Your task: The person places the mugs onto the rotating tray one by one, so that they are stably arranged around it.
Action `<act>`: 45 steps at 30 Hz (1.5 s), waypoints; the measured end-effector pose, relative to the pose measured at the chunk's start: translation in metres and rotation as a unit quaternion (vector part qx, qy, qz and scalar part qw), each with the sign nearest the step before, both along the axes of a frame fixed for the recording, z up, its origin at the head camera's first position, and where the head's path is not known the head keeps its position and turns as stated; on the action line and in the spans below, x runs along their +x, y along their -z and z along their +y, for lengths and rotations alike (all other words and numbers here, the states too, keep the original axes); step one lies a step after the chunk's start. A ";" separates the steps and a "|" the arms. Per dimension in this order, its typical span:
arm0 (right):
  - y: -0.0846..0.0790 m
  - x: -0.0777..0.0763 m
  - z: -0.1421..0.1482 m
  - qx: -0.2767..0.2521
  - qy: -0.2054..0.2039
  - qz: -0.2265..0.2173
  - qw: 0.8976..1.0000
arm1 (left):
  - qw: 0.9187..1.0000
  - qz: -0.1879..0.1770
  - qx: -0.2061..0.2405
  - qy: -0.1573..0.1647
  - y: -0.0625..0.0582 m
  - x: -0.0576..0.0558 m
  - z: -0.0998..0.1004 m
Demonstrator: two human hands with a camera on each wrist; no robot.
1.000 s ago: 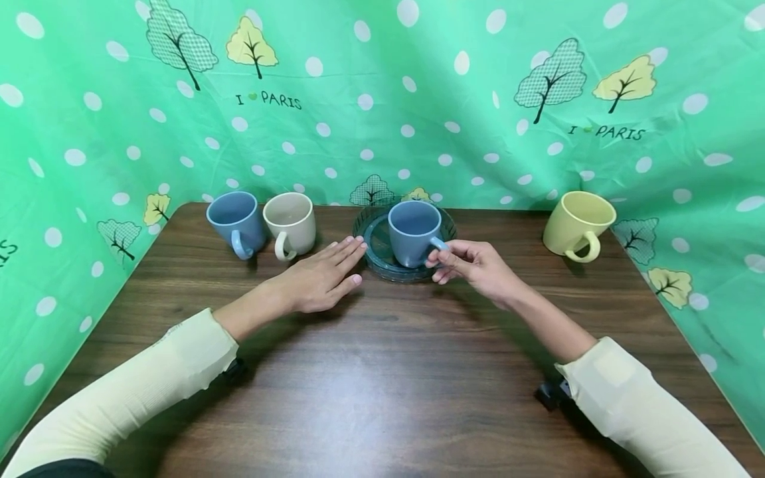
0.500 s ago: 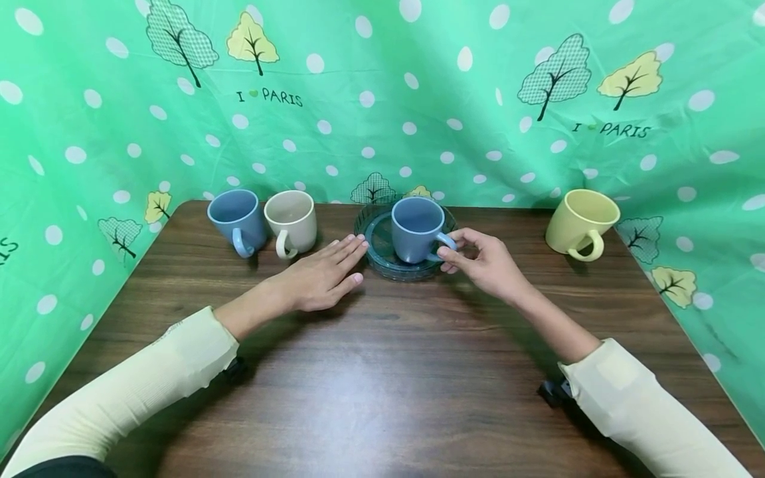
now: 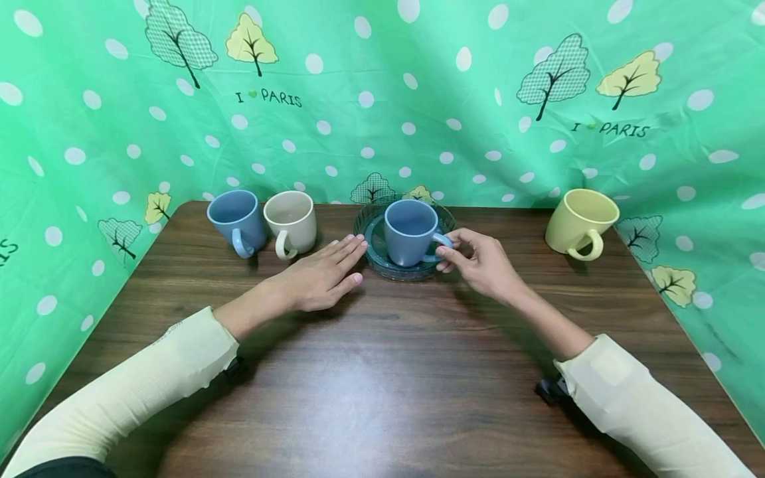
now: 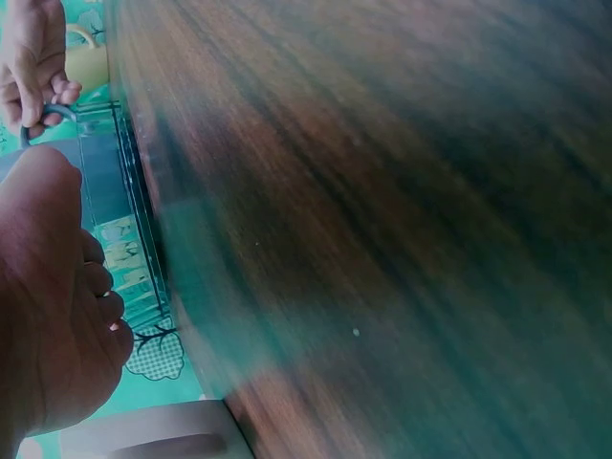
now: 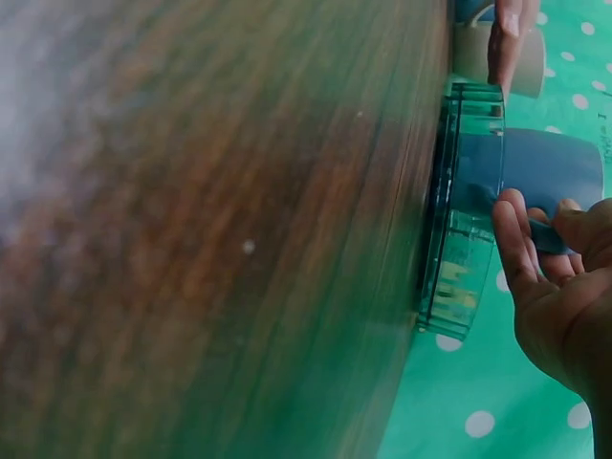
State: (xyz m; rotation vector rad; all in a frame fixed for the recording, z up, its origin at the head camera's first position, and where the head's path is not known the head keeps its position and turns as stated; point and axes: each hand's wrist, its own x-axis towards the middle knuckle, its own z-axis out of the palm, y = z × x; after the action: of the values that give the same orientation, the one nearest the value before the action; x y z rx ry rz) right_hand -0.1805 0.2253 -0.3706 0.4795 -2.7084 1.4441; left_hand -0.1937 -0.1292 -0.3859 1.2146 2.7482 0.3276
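A blue mug [image 3: 409, 236] stands upright inside a round, clear glass dish [image 3: 391, 273] at the back middle of the table. My right hand [image 3: 483, 264] pinches the mug's handle between thumb and fingers, and the right wrist view shows the same grip on the handle [image 5: 547, 237]. My left hand [image 3: 319, 279] lies palm down with straight fingers, its fingertips right at the dish's left rim. In the left wrist view the left hand [image 4: 57, 296] hides part of the dish and the mug.
To the left stand another blue mug [image 3: 236, 222] and a white mug [image 3: 291, 224], side by side. A yellow mug [image 3: 581, 224] is at the far right. Behind the wooden table [image 3: 382, 372] hangs a green dotted curtain [image 3: 335, 133].
The blue mug in the dish shifted slightly right, then back left, its handle turning a little outward. My right hand moved along with it. The left hand stayed still.
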 end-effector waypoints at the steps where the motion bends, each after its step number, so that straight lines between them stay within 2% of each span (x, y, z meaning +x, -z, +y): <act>1: 0.000 0.000 -0.001 -0.001 0.000 -0.003 1.000 | 1.000 0.000 0.001 0.000 0.000 0.000 0.000; 9: 0.000 -0.001 -0.010 -0.020 -0.020 -0.025 0.999 | 1.000 -0.008 0.002 -0.005 0.000 0.002 -0.002; 30: -0.004 0.004 -0.013 -0.007 -0.054 -0.021 0.998 | 1.000 -0.010 -0.002 -0.003 0.000 0.002 0.000; 39: -0.007 0.005 -0.009 0.007 -0.047 -0.047 0.998 | 1.000 -0.016 0.001 -0.005 0.000 0.002 0.000; 45: -0.006 0.006 0.001 0.020 -0.024 -0.047 0.998 | 1.000 -0.024 0.009 -0.007 0.000 0.002 0.000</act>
State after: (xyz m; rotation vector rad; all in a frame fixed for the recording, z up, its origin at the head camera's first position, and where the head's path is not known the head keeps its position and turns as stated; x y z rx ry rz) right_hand -0.1748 0.2264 -0.3649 0.4958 -2.8221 1.4631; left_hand -0.1917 -0.1293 -0.3858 1.1760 2.7210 0.3797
